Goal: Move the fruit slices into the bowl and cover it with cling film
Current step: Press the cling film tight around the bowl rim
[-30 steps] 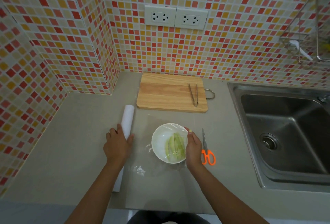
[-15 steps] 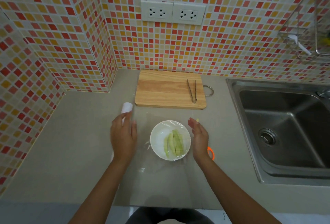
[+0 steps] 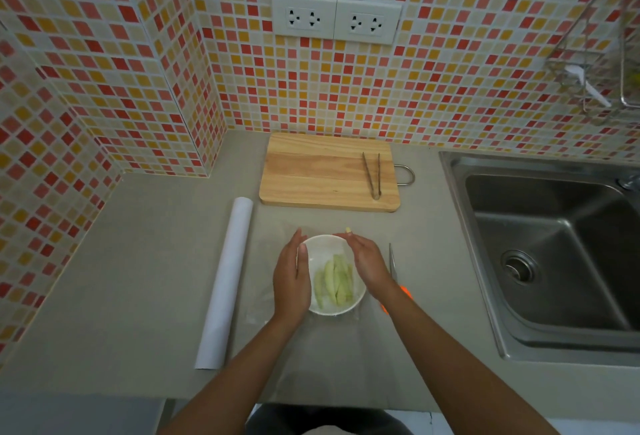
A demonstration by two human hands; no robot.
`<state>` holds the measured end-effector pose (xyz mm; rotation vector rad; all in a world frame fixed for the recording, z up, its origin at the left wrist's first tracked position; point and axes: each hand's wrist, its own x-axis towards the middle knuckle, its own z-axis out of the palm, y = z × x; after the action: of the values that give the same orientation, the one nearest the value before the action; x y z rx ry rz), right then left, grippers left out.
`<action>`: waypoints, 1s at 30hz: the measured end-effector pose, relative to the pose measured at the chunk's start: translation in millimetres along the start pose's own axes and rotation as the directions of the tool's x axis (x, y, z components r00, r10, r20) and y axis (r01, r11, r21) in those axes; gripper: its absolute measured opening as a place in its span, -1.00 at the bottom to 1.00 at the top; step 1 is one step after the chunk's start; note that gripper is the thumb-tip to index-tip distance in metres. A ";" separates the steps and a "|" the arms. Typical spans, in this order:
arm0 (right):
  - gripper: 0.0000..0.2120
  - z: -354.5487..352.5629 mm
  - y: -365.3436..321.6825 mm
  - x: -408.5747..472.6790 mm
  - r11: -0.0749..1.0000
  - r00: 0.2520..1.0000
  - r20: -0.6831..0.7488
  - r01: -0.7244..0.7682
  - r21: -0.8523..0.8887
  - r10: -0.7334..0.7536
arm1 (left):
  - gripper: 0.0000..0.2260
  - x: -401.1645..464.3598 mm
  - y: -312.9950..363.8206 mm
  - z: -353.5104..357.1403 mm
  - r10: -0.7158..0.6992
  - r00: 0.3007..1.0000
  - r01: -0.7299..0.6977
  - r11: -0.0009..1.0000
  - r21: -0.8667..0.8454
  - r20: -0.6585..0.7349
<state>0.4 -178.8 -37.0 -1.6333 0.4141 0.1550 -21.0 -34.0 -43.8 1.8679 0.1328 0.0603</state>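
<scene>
Head view: a white bowl [image 3: 333, 308] of pale green fruit slices [image 3: 333, 281] sits on the grey bench [image 3: 138, 278]. The left hand [image 3: 291, 282] and right hand [image 3: 367, 259] cup its sides, fingers flat, gripping nothing. Cling film [image 3: 258, 313] crumples around the base; the roll [image 3: 225, 282] lies left.

The bowl [image 3: 323, 248] was white, its fruit slices [image 3: 333, 282] pale green. Red, orange and cream mosaic tiles [image 3: 450, 63] patterned the wall; the table [image 3: 138, 278] was grey-beige, the scissors' handles [image 3: 406, 293] orange.
</scene>
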 end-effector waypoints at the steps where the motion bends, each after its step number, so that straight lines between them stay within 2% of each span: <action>1: -0.61 0.8 2.7 0.3 1.000 0.999 -0.027 -0.020 -0.008 0.020 | -0.64 -0.2 -0.8 1.1 -0.002 1.000 0.001 1.000 -0.015 -0.018; 5: -0.50 4.3 4.4 1.1 0.997 0.993 -0.112 -0.051 -0.064 0.044 | -0.65 2.2 -4.0 4.5 -0.047 0.997 0.042 0.995 -0.087 -0.059; 10: -0.48 4.9 6.4 0.5 0.988 0.976 -0.165 -0.132 0.079 0.144 | -0.66 6.2 -8.2 2.8 -0.089 0.996 0.084 0.988 -0.133 -0.028; 12: -0.59 4.6 7.1 -1.1 0.987 0.967 -0.227 -0.082 0.135 0.112 | -0.67 7.9 -8.5 2.1 -0.082 0.996 0.079 0.989 -0.121 -0.020; 14: -0.71 0.1 5.0 -1.0 0.997 0.949 -0.316 0.014 0.076 0.011 | -0.67 8.0 -8.6 2.9 -0.076 0.997 0.074 0.990 -0.116 -0.017; 15: -0.73 -2.5 1.7 -0.5 0.997 0.947 -0.317 0.063 0.033 -0.049 | -0.68 7.6 -8.5 3.4 -0.073 0.997 0.071 0.991 -0.111 -0.017; 16: -0.72 -4.4 -2.4 0.9 0.995 0.955 -0.279 0.101 0.003 -0.096 | -0.68 7.4 -8.3 3.4 -0.071 0.997 0.069 0.992 -0.104 -0.015; 18: -0.72 -5.4 -9.9 4.6 0.992 0.985 -0.116 0.126 -0.016 -0.127 | -0.68 7.9 -8.1 3.2 -0.067 0.998 0.067 0.992 -0.106 -0.004; 20: -0.73 -4.6 -13.4 5.9 0.993 0.992 0.067 0.108 -0.049 -0.105 | -0.68 7.7 -8.1 3.6 -0.068 0.998 0.068 0.991 -0.115 0.008; 22: -0.72 -3.7 -10.4 6.8 0.996 0.986 0.154 0.067 -0.057 -0.057 | -0.68 7.8 -7.9 4.2 -0.080 0.997 0.080 0.989 -0.123 0.004; 27: -0.71 -0.9 -3.3 6.9 0.999 0.997 0.079 -0.011 -0.031 0.013 | -0.71 9.6 -10.7 6.2 -0.160 0.987 0.155 0.977 -0.149 -0.017; 30: -0.75 0.9 -4.1 6.8 0.998 0.997 0.058 -0.054 0.018 0.053 | -0.72 9.4 -10.2 5.6 -0.219 0.976 0.211 0.950 -0.231 -0.009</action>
<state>8.3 -178.9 -35.6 -1.5953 0.4145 0.2372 -11.6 -35.3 -55.4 1.6128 0.3388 -0.0415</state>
